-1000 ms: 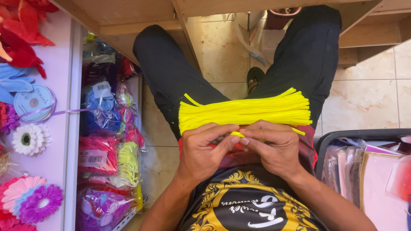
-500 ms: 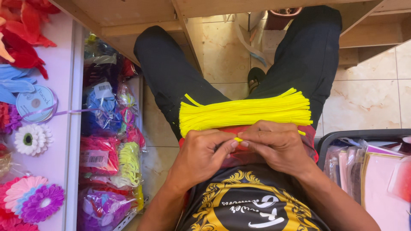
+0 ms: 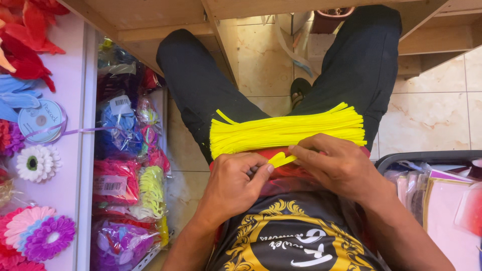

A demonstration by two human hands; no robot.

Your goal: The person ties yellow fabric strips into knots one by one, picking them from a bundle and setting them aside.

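Note:
A thick bundle of yellow pipe cleaners (image 3: 286, 131) lies across my lap, over black trousers. Just below it, my left hand (image 3: 236, 185) pinches the near end of a short folded yellow pipe cleaner piece (image 3: 281, 159) between thumb and fingers. My right hand (image 3: 339, 165) rests beside it, fingertips on the same yellow piece and on the bundle's lower edge. A red item under the bundle (image 3: 296, 153) is mostly hidden by both hands.
A white table edge (image 3: 83, 150) at left holds fabric flowers (image 3: 37, 163), a ribbon spool (image 3: 40, 120) and red petals (image 3: 30, 25). Bags of coloured craft supplies (image 3: 128, 185) stack below it. A dark bin with pink sheets (image 3: 437, 195) sits at right. Wooden beams (image 3: 226, 45) cross the tiled floor.
My hands have drawn slightly apart. A short yellow piece now shows more clearly between them, held by the left fingers. The bundle has stayed put.

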